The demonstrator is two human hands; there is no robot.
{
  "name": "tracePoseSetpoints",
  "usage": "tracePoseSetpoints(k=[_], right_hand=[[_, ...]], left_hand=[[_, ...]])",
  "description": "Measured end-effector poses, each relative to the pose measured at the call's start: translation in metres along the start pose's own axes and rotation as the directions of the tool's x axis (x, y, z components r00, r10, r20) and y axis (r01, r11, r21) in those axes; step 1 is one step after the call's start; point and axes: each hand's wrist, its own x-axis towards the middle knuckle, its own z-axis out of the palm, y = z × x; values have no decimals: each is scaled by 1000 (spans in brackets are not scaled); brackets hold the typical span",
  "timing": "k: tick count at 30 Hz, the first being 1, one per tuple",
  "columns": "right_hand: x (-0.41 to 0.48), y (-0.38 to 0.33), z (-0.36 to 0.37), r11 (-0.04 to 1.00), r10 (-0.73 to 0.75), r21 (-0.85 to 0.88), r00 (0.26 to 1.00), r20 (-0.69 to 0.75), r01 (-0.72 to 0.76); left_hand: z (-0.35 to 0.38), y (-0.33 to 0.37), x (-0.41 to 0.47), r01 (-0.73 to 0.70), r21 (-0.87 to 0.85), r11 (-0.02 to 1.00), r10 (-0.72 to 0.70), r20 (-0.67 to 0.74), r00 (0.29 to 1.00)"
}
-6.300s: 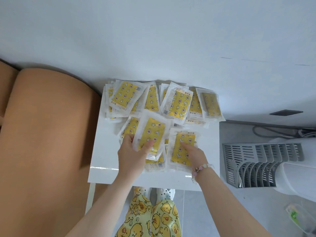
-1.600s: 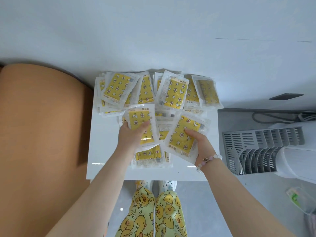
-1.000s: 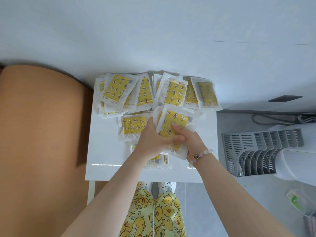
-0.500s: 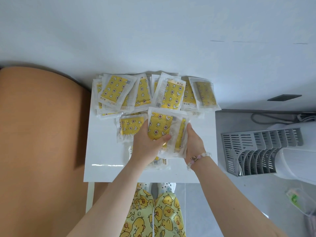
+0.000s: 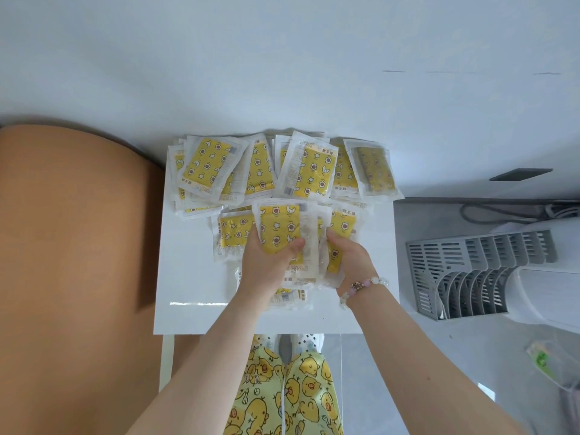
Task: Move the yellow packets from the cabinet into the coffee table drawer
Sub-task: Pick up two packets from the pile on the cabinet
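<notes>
Step in hand: pickup, gathering a batch. Left hand (image 5: 270, 265) and right hand (image 5: 346, 257) both grip one stack (image 5: 281, 232) of yellow packets, one hand on each side. The left thumb lies across the front. The right fingers are mostly hidden behind the stack but look curled round its edge. The stack sits just above the cabinet (image 5: 191, 277) top, roughly upright.

Most packets aren't moved yet. A back row (image 5: 309, 171) overlaps along the wall (image 5: 282, 73), a loose one (image 5: 230, 237) lies just left of the stack, and at least one more (image 5: 292, 298) lies under the wrists near the front edge. The drawer is not in view.

Judgement: the task is early, with the first batch or so in hand.

Next move: square up the stack, clamp it firmly, lift it clear, then turn to find the drawer. The wrappers look slick, so a loose grip would probably let the stack fan out or shed packets. The person could also sweep in the loose one first to save a trip.
</notes>
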Motion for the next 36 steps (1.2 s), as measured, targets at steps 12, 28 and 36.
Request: tracePoseSetpoints(k=[12,28,36], right_hand=[[-17,-21,5,990,-64,-133,996,-56,56],[-172,-146,-17,945,-311,-115,950,-30,306],[-259,-203,-52,877,-476,-110,876,-77,467]], left_hand=[[-11,18,-1,155,-29,987,-153,58,987],[20,186,-91,-72,74,995,56,203,978],[62,268,-154,-264,213,941,144,456,878]])
